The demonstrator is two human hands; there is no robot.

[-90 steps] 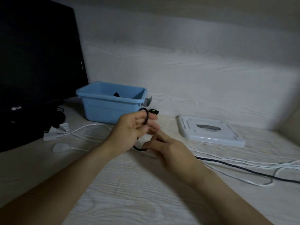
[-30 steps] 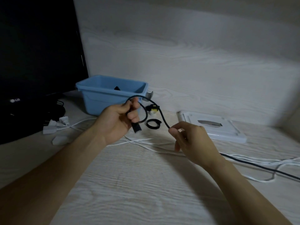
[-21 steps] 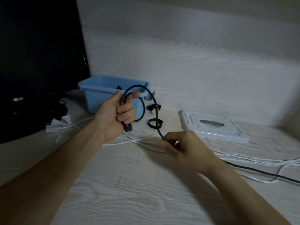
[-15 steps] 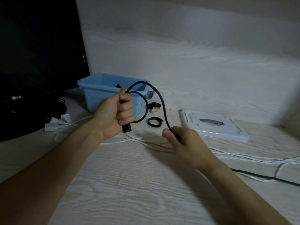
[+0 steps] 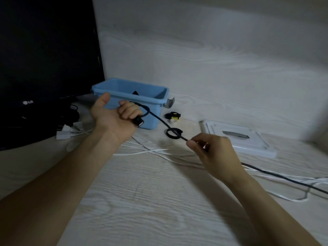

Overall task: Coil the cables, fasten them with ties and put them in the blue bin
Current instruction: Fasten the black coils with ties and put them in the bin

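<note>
since half a second ago my left hand (image 5: 117,118) has rolled palm-up and the big arch of black cable (image 5: 159,119) above it has dropped into a small loop at my fingers; my right hand (image 5: 213,153) has slid out to the right, drawing the cable into a straight slant between us.

my left fingers curl round the loop, thumb lifted free, and the plug (image 5: 139,122) sticks out below them. my right thumb and forefinger pinch the cable, which runs on behind that hand and off the right edge across the desk (image 5: 159,201).

the blue bin (image 5: 131,98) stands just behind my left hand, something dark inside it, too small to tell. a black tie ring (image 5: 174,133) lies on the desk under the taut cable, and a small black-and-yellow thing (image 5: 173,116) sits near the bin's grey latch. white cables (image 5: 159,151) straggle across the desk beneath both hands, with white plugs (image 5: 69,130) at the left by the monitor (image 5: 44,59). a white lid (image 5: 237,139) lies flat behind my right hand.
</note>
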